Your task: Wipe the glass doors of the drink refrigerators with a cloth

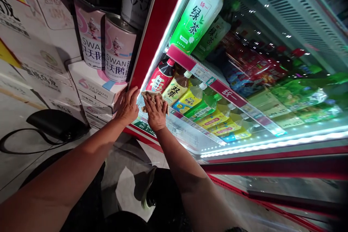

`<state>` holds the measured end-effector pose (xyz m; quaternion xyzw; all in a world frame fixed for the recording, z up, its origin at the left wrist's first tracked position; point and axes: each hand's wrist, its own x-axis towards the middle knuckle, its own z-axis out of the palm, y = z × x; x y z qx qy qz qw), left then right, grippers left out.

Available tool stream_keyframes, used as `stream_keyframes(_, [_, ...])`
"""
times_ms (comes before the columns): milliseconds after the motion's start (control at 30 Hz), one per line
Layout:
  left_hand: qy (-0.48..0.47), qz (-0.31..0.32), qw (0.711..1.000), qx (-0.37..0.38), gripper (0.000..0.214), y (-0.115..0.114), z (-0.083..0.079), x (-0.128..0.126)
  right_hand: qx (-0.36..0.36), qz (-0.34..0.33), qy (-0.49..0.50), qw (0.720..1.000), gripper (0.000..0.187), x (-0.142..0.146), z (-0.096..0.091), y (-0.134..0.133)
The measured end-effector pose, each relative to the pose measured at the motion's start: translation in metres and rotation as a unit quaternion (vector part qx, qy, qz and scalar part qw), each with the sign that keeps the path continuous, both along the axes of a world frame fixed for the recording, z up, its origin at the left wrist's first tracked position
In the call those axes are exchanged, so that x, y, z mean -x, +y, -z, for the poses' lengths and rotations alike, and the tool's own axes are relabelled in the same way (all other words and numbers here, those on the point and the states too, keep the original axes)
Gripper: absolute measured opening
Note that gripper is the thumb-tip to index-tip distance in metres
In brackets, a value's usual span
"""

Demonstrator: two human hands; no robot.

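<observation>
My right hand (156, 111) presses a crumpled beige cloth (151, 96) against the lower front edge of a lit drinks cooler (152, 47), its fingers closed over the cloth. My left hand (127, 106) lies flat with fingers spread on the cooler's red side frame, beside a white carton (94, 85). Just above the cloth stand bottles: a dark one with a red cap (160, 78) and a yellow-labelled one (175, 90).
Green tea bottles (198, 14) fill the upper shelf behind a pink price strip (225, 92). Pink and white cans (118, 49) stand on stacked cartons at the left. A black object with a cable (54, 125) lies on the tiled floor. My shoe (144, 188) shows below.
</observation>
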<state>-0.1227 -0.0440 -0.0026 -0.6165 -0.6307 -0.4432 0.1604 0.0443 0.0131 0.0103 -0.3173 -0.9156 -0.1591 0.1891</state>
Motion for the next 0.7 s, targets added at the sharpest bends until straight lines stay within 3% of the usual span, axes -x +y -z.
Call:
stream_keyframes(133, [0.008,-0.005,1.0,0.028,0.07,-0.004,-0.008,0.007,0.027,-0.032,-0.053,0.998,0.058,-0.002,0.006,-0.001])
stream_keyframes(367, [-0.049,-0.009,0.998,0.023,0.07,-0.005,-0.02,0.022,0.003,-0.011,0.019,1.0,0.063,0.033,-0.015,0.003])
stream_keyframes(567, [-0.058,0.012,0.998,0.019,0.064,-0.004,-0.022,0.026,0.071,-0.083,-0.042,0.993,0.051,0.043,0.003,-0.001])
stream_keyframes(700, [-0.08,0.02,0.997,0.011,0.056,-0.003,-0.024,0.024,0.076,-0.096,0.0,0.993,0.051,0.044,0.004,-0.002])
